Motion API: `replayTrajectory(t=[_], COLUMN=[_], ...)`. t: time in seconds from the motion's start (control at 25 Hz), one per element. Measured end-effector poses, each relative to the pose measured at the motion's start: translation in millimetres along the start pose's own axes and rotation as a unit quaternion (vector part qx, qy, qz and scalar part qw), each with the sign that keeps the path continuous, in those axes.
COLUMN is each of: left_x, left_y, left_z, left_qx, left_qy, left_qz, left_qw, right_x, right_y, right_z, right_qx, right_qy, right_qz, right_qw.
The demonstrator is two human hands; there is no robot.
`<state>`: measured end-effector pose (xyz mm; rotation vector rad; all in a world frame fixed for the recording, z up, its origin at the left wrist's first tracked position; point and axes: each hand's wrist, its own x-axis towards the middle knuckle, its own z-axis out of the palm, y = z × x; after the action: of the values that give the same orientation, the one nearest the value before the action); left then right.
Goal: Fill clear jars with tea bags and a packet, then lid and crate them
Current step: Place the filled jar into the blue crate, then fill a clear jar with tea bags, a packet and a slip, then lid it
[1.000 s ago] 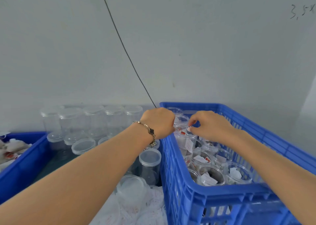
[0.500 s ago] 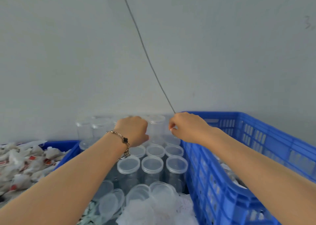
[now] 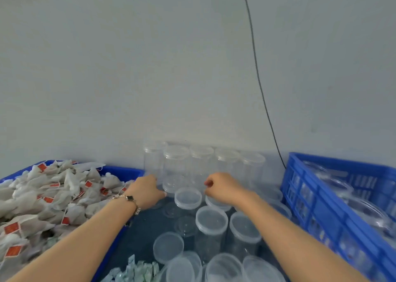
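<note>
Since half a second ago our view has swung left, leaving the blue crate (image 3: 334,198) at the right edge. Our left hand (image 3: 145,192) lies palm down among the clear jars (image 3: 211,221), fingers curled; we cannot tell whether it grips one. Our right hand (image 3: 222,187) hovers loosely closed over a lidded jar, holding nothing we can see. Tea bags (image 3: 53,198) with red tags, print unreadable, heap the left bin (image 3: 126,170). Pale green packets (image 3: 137,271) lie nearest us.
</note>
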<state>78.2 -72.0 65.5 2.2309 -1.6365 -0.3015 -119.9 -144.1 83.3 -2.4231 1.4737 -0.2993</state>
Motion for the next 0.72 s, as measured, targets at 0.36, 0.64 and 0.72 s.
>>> replayTrajectory(t=[0.36, 0.64, 0.72], left_x=[78.8, 108.6, 108.7], left_y=[-3.4, -0.6, 4.3], left_z=[38.1, 54.8, 56.4], left_qx=[-0.300, -0.289, -0.288], left_qy=[0.017, 0.040, 0.056], left_qz=[-0.011, -0.010, -0.022], left_qw=[0.954, 0.957, 0.956], right_x=[86.2, 92.8, 87.8], right_y=[-53.2, -53.2, -53.8], right_z=[58.8, 63.0, 61.5], right_qx=[0.465, 0.455, 0.460], right_qy=[0.013, 0.053, 0.050], right_qz=[0.136, 0.118, 0.109], right_qw=[0.875, 0.881, 0.880])
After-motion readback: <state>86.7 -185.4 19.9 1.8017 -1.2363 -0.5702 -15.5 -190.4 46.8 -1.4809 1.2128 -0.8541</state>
